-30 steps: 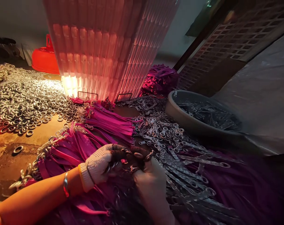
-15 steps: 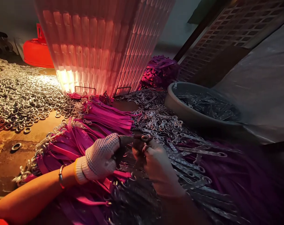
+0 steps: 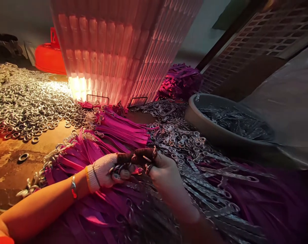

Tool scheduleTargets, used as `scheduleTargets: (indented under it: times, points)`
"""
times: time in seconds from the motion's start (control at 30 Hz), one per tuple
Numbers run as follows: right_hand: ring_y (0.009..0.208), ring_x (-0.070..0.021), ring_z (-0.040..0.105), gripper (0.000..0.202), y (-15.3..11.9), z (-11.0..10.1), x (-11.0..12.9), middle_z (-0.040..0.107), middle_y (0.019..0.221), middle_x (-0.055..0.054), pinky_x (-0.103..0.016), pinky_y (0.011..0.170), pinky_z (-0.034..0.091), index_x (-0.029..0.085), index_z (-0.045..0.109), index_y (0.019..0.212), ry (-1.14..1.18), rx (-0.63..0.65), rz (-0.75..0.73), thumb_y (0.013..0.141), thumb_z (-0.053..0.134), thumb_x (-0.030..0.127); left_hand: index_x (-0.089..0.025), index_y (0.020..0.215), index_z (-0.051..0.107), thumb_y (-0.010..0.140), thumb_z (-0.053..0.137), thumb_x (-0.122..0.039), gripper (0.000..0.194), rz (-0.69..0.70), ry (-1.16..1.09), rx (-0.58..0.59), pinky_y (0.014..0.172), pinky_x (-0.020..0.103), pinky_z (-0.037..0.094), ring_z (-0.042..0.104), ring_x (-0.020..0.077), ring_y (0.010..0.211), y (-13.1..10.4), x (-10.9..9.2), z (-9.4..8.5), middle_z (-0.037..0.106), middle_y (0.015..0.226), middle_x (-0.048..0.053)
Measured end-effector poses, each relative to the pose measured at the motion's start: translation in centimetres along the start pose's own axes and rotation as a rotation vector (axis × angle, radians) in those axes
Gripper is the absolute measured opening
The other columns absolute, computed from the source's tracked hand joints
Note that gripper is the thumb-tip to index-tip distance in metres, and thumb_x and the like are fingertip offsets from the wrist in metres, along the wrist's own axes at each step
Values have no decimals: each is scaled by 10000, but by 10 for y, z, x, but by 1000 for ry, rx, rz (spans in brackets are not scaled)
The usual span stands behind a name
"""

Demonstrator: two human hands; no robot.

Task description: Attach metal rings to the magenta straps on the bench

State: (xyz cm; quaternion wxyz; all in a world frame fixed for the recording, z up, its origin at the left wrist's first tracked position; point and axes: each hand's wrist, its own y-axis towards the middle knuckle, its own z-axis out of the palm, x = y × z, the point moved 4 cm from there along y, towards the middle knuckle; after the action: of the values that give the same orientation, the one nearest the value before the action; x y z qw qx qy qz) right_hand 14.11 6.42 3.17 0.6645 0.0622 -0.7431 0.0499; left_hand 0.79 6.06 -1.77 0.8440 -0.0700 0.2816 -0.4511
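Observation:
My left hand, in a white glove with dark fingertips, is curled around several metal rings at the centre. Its forefinger stretches toward my right hand, which is gloved too and pinches a small metal ring between thumb and fingers. The fingertips of both hands nearly meet, and a bit of pink strap shows between them. Beneath and behind the hands lie bundles of magenta straps with metal rings at their ends. Flat metal links are heaped just beyond my right hand.
A large heap of metal rings covers the left of the table. A tall translucent ribbed panel stands behind the straps, beside a red container. At the right sits a grey basin holding metal pieces.
My left hand has turned, so the rings in its curled fingers now show. The view has shifted slightly left, and an orange-red edge has appeared at the far left.

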Motion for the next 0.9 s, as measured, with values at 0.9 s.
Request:
scheduleTargets:
  times: [0.9]
  points:
    - [984, -240, 629, 403, 0, 9, 8, 630, 1150, -168, -315, 851, 492, 121, 662, 1032, -1351, 372, -266, 726, 431, -5, -153, 720, 536, 779, 474, -187, 93, 473, 1364, -376, 492, 190, 307, 453, 91, 562, -16, -25, 15, 523, 634, -24]
